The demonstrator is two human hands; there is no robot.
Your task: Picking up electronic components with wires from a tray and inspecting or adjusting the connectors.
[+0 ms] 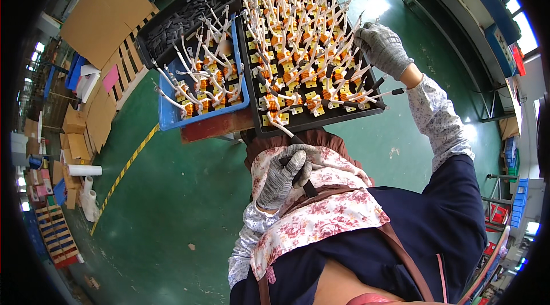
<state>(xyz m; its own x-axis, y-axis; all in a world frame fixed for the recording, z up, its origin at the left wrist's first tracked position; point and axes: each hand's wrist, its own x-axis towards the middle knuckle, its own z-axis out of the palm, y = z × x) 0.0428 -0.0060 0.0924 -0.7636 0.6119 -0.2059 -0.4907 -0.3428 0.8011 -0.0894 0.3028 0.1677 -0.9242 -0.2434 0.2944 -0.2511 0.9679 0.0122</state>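
A large black tray [373, 111] holds rows of copper-wound coils on yellow bases, their white leads standing up with metal lugs at the tips. At its right rim my right hand [382, 48], in a grey glove, is closed with the fingertips at a white lead [356, 25]; the exact grip is partly hidden. Below the tray's front edge, my gloved left hand [281, 178] is closed around several black sleeves [310, 189]. One sleeve end meets a white lead by the tray's front. Black sleeves [393, 92] also cover some leads at the right front corner.
To the left, a blue tray [162, 104] carries more coils, beside a black bin [150, 53] full of loose black sleeves. A reddish-brown support [215, 127] shows beneath the trays. Cardboard sheets [103, 10] lean at far left; a workbench [458, 4] stands right.
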